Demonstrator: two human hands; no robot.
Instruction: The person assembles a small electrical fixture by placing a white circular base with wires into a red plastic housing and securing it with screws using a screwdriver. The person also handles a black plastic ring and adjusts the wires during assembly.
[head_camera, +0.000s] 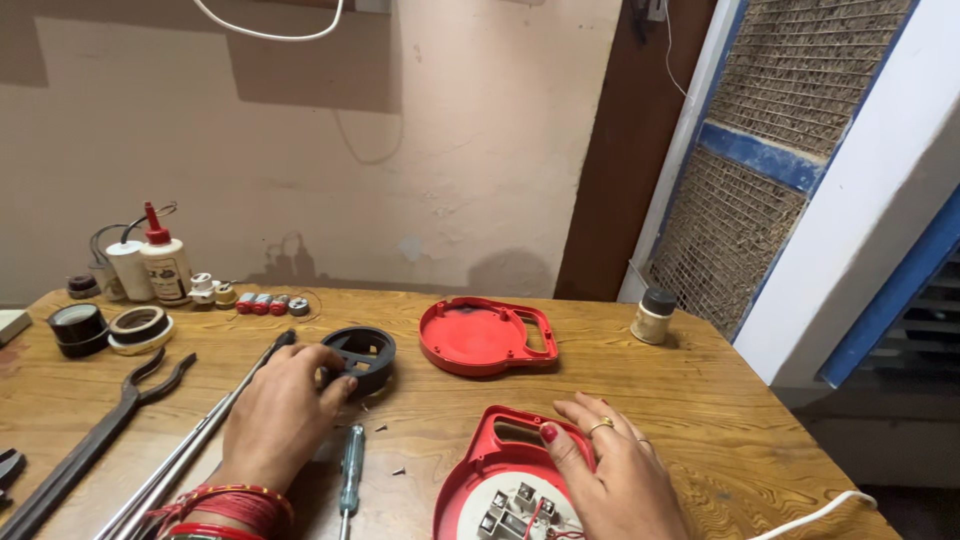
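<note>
My left hand (283, 405) reaches forward and its fingers close on the near side of a black round spool (362, 356) lying on the wooden table (720, 400). My right hand (610, 468) rests flat on the red housing half (497, 470) at the near edge, whose white inner plate (500, 510) carries metal contacts and thin wires. A second red housing half (486, 336) lies hollow side up further back. A screwdriver with a green see-through handle (349, 470) lies between my hands, with small loose screws (398, 470) beside it.
At the left lie long black tongs (95, 430), a metal rod (200, 440), two tape rolls (105, 328), a glue bottle with a red nozzle (165, 262), a white capacitor (128, 268) and small red parts (262, 303). A small jar (655, 316) stands at the right. A white cable (815, 512) crosses the near right corner.
</note>
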